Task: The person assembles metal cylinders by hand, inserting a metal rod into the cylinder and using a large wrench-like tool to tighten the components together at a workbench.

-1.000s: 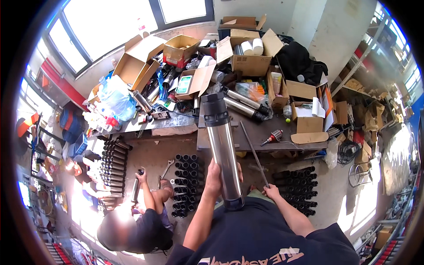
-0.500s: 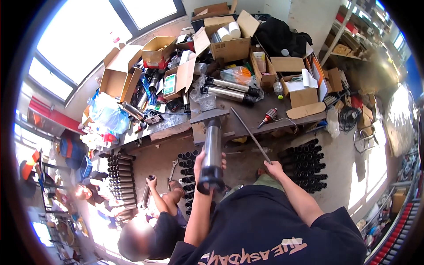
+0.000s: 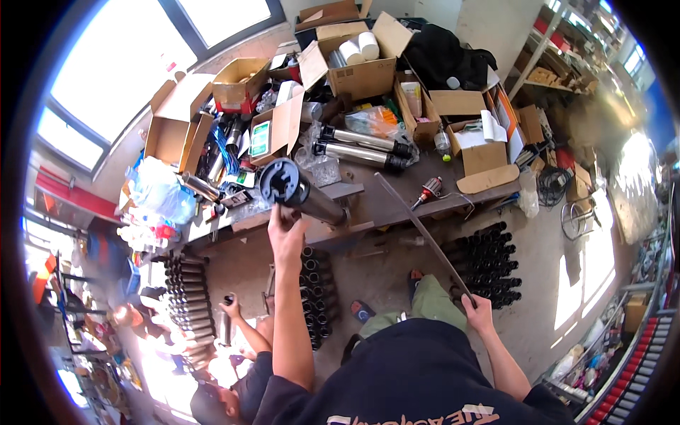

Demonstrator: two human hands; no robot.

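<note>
A metal tube with a black ported end cap (image 3: 282,183) is in my left hand (image 3: 287,237), whose fingers grip the cap's underside. The tube slants over the bench's front edge, cap facing up and left, with its far end near a flat metal bar (image 3: 343,191) on the bench. Whether that end touches the bench fixture, I cannot tell. My right hand (image 3: 478,312) is closed around the lower end of a long, thin metal rod (image 3: 425,232). From there the rod slants up and left, its far tip over the bench edge.
On the cluttered bench (image 3: 382,195) lie two silver tubes (image 3: 361,150), a red-and-metal tool (image 3: 430,190) and open cardboard boxes (image 3: 363,76). Black-ended tubes (image 3: 489,265) are stacked on the floor. At lower left, a co-worker's hand (image 3: 230,306) holds a tube.
My left hand has swung the tube's black end up and left, away from my body. My right hand, still on the rod, has moved right and lower. The co-worker has shifted slightly.
</note>
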